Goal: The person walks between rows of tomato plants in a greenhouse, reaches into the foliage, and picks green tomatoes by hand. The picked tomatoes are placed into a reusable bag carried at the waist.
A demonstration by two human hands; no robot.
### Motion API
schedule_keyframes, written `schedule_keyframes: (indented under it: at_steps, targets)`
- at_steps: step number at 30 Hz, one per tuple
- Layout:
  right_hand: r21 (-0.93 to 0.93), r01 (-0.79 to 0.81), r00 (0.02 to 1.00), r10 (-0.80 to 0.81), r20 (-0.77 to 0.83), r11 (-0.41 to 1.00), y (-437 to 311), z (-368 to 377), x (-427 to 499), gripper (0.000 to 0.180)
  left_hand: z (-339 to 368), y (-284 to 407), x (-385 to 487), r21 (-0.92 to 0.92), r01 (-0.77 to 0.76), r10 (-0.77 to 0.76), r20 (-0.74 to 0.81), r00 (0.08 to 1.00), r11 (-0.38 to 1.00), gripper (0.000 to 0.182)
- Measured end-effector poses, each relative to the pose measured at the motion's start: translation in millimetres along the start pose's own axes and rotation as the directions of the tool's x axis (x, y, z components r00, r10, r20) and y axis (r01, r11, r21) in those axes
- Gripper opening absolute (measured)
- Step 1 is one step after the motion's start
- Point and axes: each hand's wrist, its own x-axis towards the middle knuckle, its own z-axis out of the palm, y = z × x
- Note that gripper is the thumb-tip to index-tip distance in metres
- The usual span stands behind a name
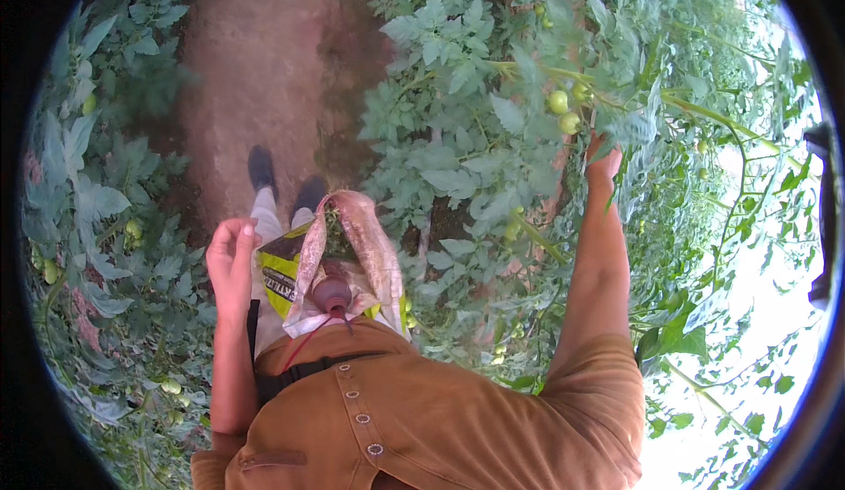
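My left hand (232, 252) is raised beside my waist with its fingers loosely curled, and nothing shows in it. My right hand (603, 154) reaches forward into the tomato foliage on the right. Leaves cover part of its fingers, so whether it grips a stem or something else is hidden. Just left of that hand hang green tomatoes (569, 123) below a thick tomato stem (548, 72). At my waist hangs an open bag made from a printed plastic sack (279, 277), with a pale, stained fabric rim (373, 229). A dark reddish bottle (332, 294) sits in its mouth, with a red cord beside it.
A bare dirt path (254, 61) runs ahead between two rows of tomato plants. The left row (99, 199) bears green tomatoes (134, 228) near my left arm. More leafy stems (719, 120) stand at the right, close around my right arm.
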Motion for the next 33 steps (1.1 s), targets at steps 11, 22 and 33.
schedule_keyframes:
  at_steps: [11, 22, 33]
  targets:
    - [0.186, -0.059, 0.992, 0.078, -0.098, 0.981, -40.4, -53.1, -46.3, 0.033, -4.1, 10.7, 22.9, 0.018, 0.025, -0.026, 0.038, 0.999, 1.000, 0.017]
    - [0.031, 0.278, 0.960, -0.277, -0.026, 0.960, -82.4, -24.3, -48.2, 0.033, 2.4, 13.4, 27.6, 0.044, 0.054, -0.055, 0.028, 0.998, 0.998, 0.015]
    - [-0.145, 0.251, 0.966, -0.257, -0.025, 0.957, -103.1, -10.7, -28.5, 0.026, -1.7, 10.5, 29.0, 0.040, 0.052, -0.052, 0.001, 0.999, 0.998, 0.015]
